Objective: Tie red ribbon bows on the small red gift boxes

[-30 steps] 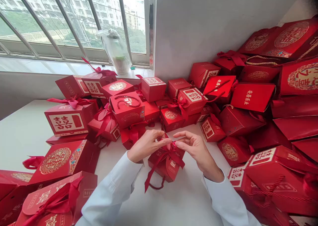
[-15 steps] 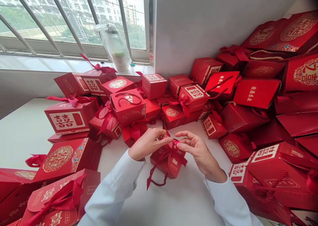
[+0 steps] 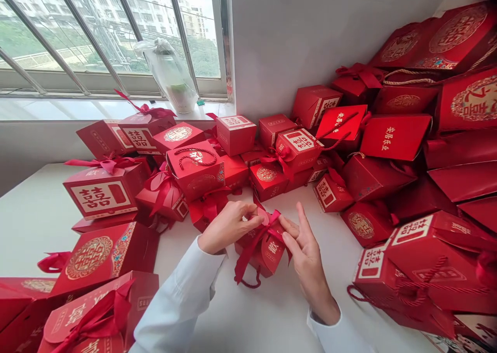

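A small red gift box [image 3: 259, 257] with gold characters sits on the white table in front of me. Red ribbon [image 3: 267, 230] lies in a bow over its lid, one tail hanging down the near left side beside a twisted red cord handle [image 3: 251, 283]. My left hand [image 3: 233, 224] is closed, thumb and fingertips pinching the ribbon at the left of the bow. On the bow's other side, my right hand [image 3: 308, 262] grips ribbon between thumb and fingers, its index finger stretched out. Part of the box top is hidden by the hands.
Stacked red gift boxes [image 3: 194, 169] line the back of the table [image 3: 29, 203]. More lie at the left [image 3: 97, 254], and a tall pile [image 3: 423, 275] stands at the right. A bagged cup [image 3: 176, 86] stands on the windowsill behind.
My right hand has moved down and turned more upright, its index finger now extended. A ribbon loop stands out more clearly between the hands. The view has shifted slightly.
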The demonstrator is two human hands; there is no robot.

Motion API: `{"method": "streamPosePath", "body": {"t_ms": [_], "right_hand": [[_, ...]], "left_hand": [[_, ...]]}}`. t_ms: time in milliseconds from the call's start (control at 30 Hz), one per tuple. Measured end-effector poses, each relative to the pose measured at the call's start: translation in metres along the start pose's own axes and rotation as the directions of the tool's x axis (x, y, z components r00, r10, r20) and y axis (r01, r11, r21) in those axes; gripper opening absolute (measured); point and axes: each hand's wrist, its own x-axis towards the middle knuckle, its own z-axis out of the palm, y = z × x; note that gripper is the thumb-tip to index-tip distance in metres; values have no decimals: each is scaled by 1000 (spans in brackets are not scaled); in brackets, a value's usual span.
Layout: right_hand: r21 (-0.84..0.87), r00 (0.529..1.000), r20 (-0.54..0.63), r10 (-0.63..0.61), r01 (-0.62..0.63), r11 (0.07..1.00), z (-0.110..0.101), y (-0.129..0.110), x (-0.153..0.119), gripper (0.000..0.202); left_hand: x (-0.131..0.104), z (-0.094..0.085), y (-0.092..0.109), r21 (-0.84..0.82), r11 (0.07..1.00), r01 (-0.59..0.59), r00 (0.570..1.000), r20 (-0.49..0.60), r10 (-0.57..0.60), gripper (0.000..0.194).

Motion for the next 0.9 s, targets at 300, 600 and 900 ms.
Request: {"method": "streamPosePath", "body": {"t_ms": [300, 600, 900], "right_hand": [[204, 995, -53, 89, -77, 976, 3, -2, -7, 82], [277, 991, -55, 120, -101, 956, 6, -11, 5, 66], [188, 989, -147, 19, 9, 982, 16, -8, 10, 55]], "left_hand": [[0, 1, -2, -92, 995, 25, 1000, 4, -24, 28], [-3, 9, 8, -34, 992, -124, 992, -8, 124, 20], [-5, 11, 9, 6, 997, -80, 997, -1, 80, 18]]}}
